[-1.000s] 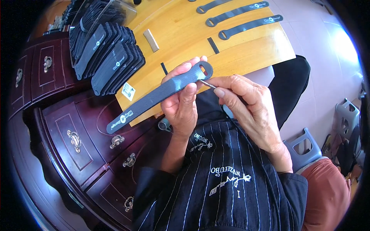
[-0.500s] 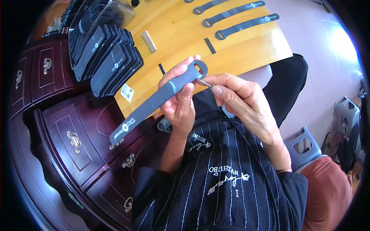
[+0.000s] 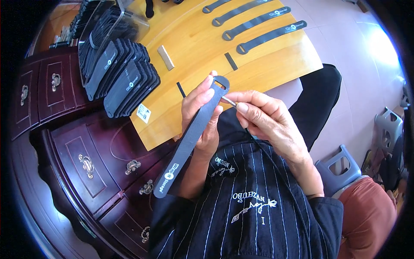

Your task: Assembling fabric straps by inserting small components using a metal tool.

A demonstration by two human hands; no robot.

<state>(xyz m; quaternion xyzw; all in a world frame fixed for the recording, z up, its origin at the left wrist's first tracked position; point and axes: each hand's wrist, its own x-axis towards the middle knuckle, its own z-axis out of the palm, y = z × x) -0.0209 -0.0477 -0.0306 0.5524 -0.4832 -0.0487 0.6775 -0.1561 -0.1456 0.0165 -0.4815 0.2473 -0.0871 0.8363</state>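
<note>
A dark grey strap [image 3: 189, 134] with a slotted, rounded end hangs down to the left from my left hand [image 3: 202, 103]. The fingers of that hand pinch it just below the slot. White print marks its lower end. My right hand [image 3: 269, 118] is closed on a thin metal tool [image 3: 230, 102], whose tip meets the strap's edge near the slot. The tool's kind cannot be made out, as the fingers cover most of it. Several similar straps, among them one nearest the table's right end [image 3: 271, 36], lie in a row at the far right.
Thick stacks of straps [image 3: 129, 88] stand at the table's left edge, beside a clear plastic bin [image 3: 140, 28]. On the wooden table [image 3: 194, 52] lie a beige block [image 3: 165, 58] and small dark strips [image 3: 231, 61]. Dark red drawers [image 3: 88, 159] stand left; a grey stool [image 3: 338, 170] is at right.
The strap's free end has swung down and toward me, so it hangs more steeply. My left fingers have shifted over its face. The tool tip stays by the slotted end.
</note>
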